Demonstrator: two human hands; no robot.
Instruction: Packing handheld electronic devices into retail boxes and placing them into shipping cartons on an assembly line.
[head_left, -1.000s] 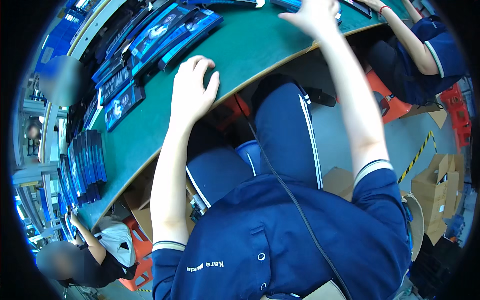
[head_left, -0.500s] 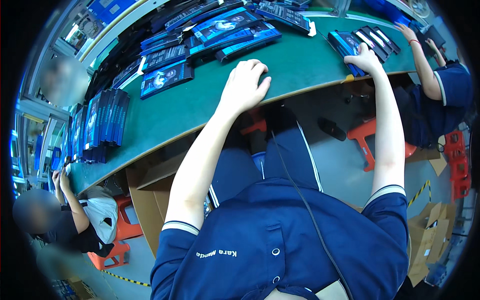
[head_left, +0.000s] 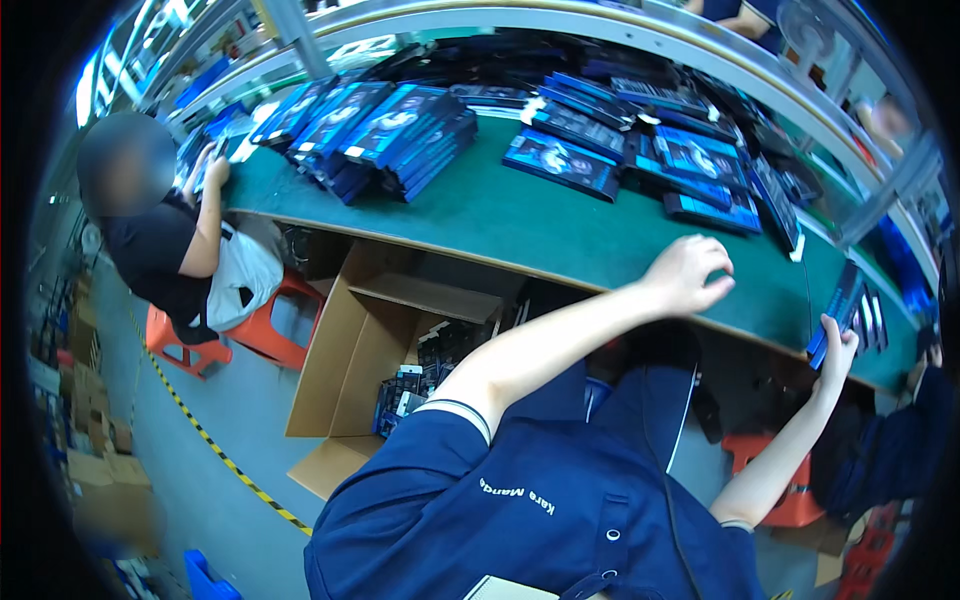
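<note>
Since earlier, right hand [head_left: 835,345] lifted blue box [head_left: 838,305], fingers seemingly pinching it.

The left hand [head_left: 688,274] is resting palm down at the end of an outstretched bare forearm, fingers curling loosely. The right hand [head_left: 836,345] is reaching forward, its fingers closing around something.

The person wears a dark blue polo shirt [head_left: 500,520] with short sleeves. Each sleeve ends in a white band with a thin dark stripe [head_left: 455,412]. Small white letters are stitched on the chest. Round buttons run down the shirt front [head_left: 610,545]. A thin black cable [head_left: 672,470] hangs down the front. The trousers [head_left: 640,410] are dark blue too. Both forearms are bare.
</note>
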